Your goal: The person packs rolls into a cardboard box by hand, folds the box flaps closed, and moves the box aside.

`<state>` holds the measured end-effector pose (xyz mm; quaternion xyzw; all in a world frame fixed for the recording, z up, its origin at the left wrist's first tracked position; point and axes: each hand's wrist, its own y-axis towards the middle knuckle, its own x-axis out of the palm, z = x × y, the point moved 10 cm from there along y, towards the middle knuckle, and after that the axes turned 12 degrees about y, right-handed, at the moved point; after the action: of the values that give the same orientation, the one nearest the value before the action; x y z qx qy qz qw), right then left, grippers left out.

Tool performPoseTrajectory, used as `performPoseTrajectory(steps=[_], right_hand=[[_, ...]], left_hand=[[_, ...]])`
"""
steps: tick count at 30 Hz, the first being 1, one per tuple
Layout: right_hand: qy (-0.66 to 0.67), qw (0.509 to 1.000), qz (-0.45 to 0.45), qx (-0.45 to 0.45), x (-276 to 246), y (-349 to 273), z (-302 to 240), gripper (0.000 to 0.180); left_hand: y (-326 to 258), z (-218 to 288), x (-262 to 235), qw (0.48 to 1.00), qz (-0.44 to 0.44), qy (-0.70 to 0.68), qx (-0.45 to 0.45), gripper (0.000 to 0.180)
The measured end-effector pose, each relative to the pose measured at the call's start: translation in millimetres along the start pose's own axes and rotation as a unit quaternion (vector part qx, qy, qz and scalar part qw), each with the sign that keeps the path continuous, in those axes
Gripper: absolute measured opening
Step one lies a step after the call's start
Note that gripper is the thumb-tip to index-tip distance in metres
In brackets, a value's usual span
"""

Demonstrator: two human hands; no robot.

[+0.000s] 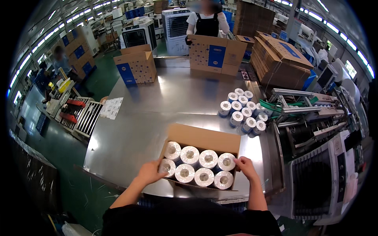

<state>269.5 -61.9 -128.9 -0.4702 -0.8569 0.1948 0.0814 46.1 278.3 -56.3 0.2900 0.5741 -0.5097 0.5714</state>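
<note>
Close in front of me, an open cardboard box [204, 137] stands at the near edge of a metal table [126, 141]. Its far flap is raised. Two rows of white wrapped rolls [189, 155] fill it, their round ends with hollow cores facing up. My left hand [151, 172] grips the box's left wall, its thumb over the rim beside a roll. At the opposite wall, my right hand [245, 167] has its fingers curled on the rim near the far right roll.
Wrapped rolls [236, 105] stand clustered at right, beside a conveyor with green guides [291, 103]. Across the table, a person [205, 23] holds a printed carton [216, 55]. Another open carton [136, 67] stands far left. Flattened cartons [275, 59] are stacked far right; a roller conveyor [80, 114] adjoins at left.
</note>
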Motion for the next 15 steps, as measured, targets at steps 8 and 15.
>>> performPoseTrajectory(steps=[8,15], right_hand=[[0.166,0.984,-0.022,0.058,33,20,23,0.043],[0.060,0.992,0.094,-0.051,31,-24,79,0.055]], left_hand=[[79,32,24,0.982,0.189,0.008,0.014,0.036],[160,126,-5,0.886,0.411,0.042,0.213,0.058]])
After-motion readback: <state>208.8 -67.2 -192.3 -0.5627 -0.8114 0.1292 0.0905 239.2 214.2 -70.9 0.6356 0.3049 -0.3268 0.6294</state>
